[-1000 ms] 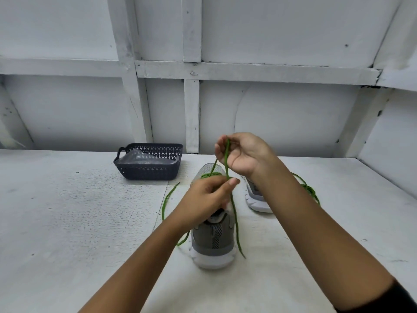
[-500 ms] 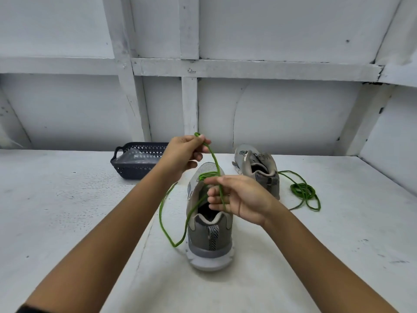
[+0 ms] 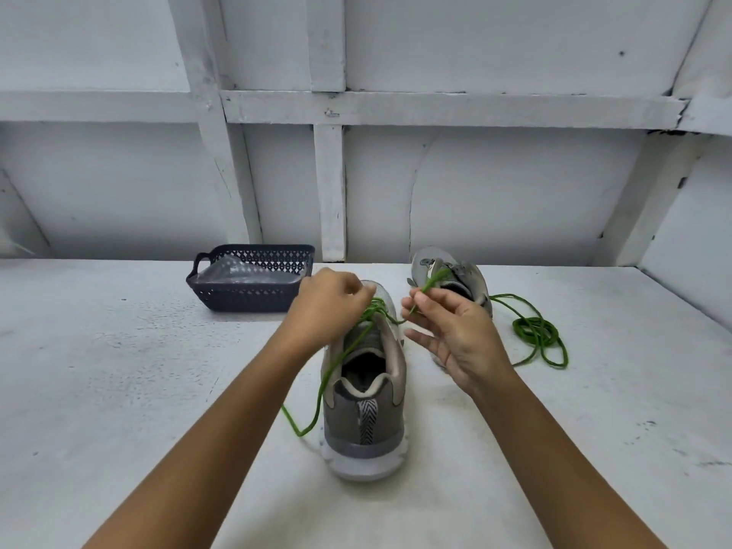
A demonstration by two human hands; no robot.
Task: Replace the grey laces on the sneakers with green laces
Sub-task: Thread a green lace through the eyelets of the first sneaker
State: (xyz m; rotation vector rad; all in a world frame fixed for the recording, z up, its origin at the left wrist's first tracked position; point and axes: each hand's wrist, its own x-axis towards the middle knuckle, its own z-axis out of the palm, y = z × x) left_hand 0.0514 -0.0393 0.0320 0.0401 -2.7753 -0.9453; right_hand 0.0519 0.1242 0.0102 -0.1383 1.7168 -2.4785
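Note:
A grey sneaker stands heel toward me in the middle of the table, with a green lace threaded near its toe. My left hand is curled over the front eyelets, gripping the lace; one strand trails down the shoe's left side to the table. My right hand pinches the other end of the lace between thumb and forefinger, just right of the toe, its other fingers spread. A second grey sneaker stands behind, with a loose bundle of green lace beside it.
A dark plastic basket holding a clear plastic bag sits at the back left of the white table. A white panelled wall rises right behind the table.
My left hand has come down from above the shoe to the front eyelets. My right hand has moved from over the shoe's opening to the right, pinching a lace end.

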